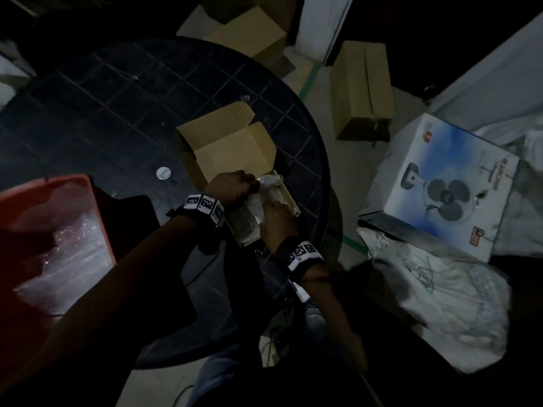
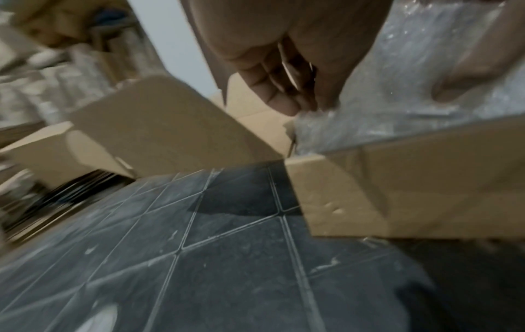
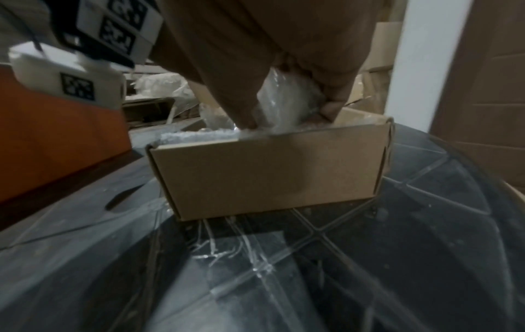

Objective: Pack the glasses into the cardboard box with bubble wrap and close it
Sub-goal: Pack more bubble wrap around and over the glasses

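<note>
A small open cardboard box [image 1: 289,198] stands near the right edge of the round black table [image 1: 117,113], its lid flap [image 1: 229,148] folded back. Clear bubble wrap [image 1: 266,183] fills it; no glasses show through the wrap. My left hand [image 1: 235,186] pinches the wrap's far end with curled fingers [image 2: 281,94] at the box's corner [image 2: 397,191]. My right hand [image 1: 276,215] comes down from above. Its thumb and fingers [image 3: 332,105] straddle a bunch of bubble wrap [image 3: 284,101] and press it inside the box [image 3: 270,170].
An orange crate [image 1: 58,195] holding more bubble wrap sits on the table at my left. A small white cap [image 1: 163,172] lies on the table. On the floor to the right are brown cartons [image 1: 361,92], a fan box [image 1: 440,186] and a white bag [image 1: 440,304].
</note>
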